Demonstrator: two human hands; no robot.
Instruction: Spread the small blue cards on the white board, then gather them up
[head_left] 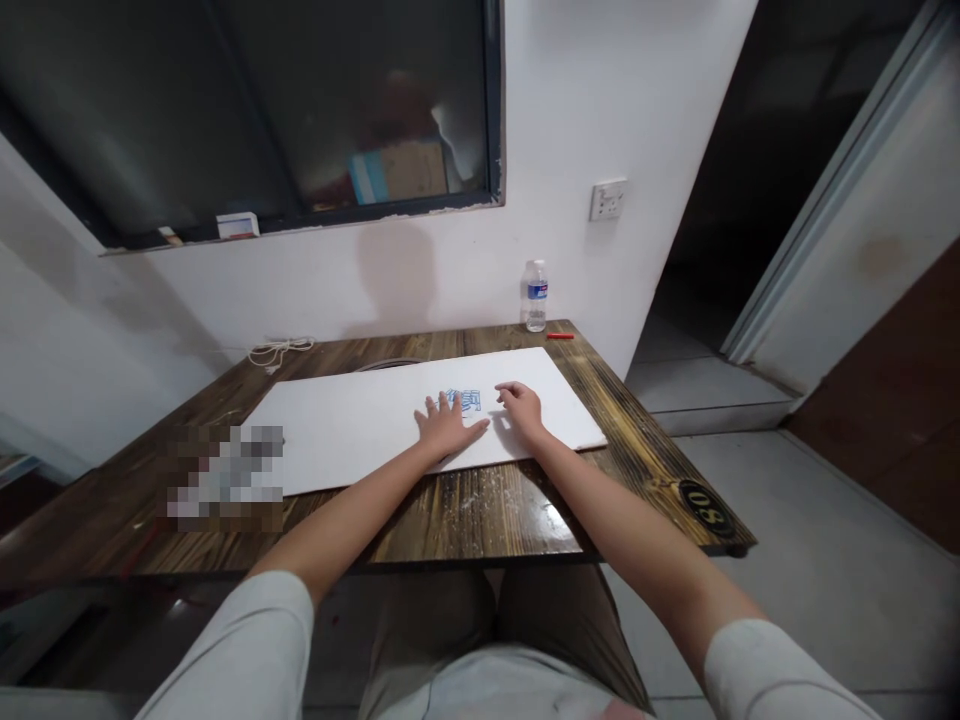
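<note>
A long white board (352, 420) lies flat across the wooden table. Blue line markings (466, 400) show on its surface, right of the middle. My left hand (445, 430) rests on the board with its fingers spread, the fingertips covering part of the blue markings. Just right of those markings, my right hand (523, 410) is held over the board, its fingers bent and drawn together. Whether anything small is pinched in it cannot be made out. A shadow falls on the board below this hand.
A water bottle (536, 298) and a red pen-like stick (560, 336) are at the table's back right. A white cable (277, 348) lies at the back left. A blurred-out patch (225, 480) covers the left side. The wooden table (480, 515) meets the wall behind.
</note>
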